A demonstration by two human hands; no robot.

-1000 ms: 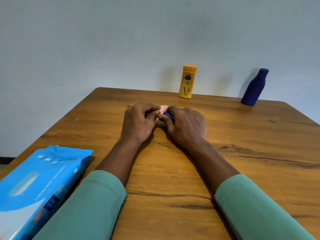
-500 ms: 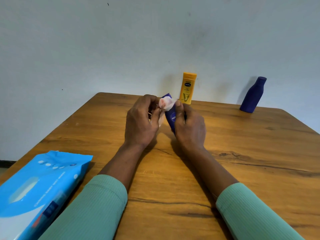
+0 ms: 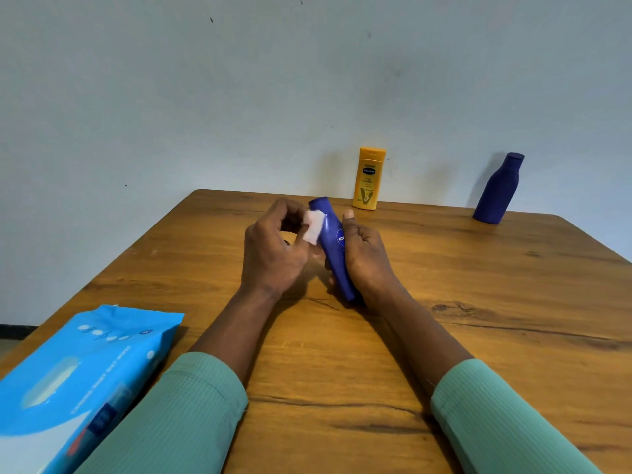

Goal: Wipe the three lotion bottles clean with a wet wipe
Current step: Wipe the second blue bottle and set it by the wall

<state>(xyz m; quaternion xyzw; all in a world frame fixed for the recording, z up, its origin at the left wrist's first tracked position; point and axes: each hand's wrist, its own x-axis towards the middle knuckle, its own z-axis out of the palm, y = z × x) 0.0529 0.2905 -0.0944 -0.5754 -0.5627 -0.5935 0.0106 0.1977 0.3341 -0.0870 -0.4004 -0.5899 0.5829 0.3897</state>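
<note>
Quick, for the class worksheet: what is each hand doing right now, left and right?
Left hand: pinches the wet wipe, pressing it to the blue Nivea bottle.
Right hand: holds the blue Nivea bottle, fingers curled round it.

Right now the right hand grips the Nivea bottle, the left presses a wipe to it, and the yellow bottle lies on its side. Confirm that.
Wrong on one point: the head view shows the yellow bottle standing upright, not on its side. The right hand does grip the Nivea bottle, and the left hand presses the wipe to it.
</note>
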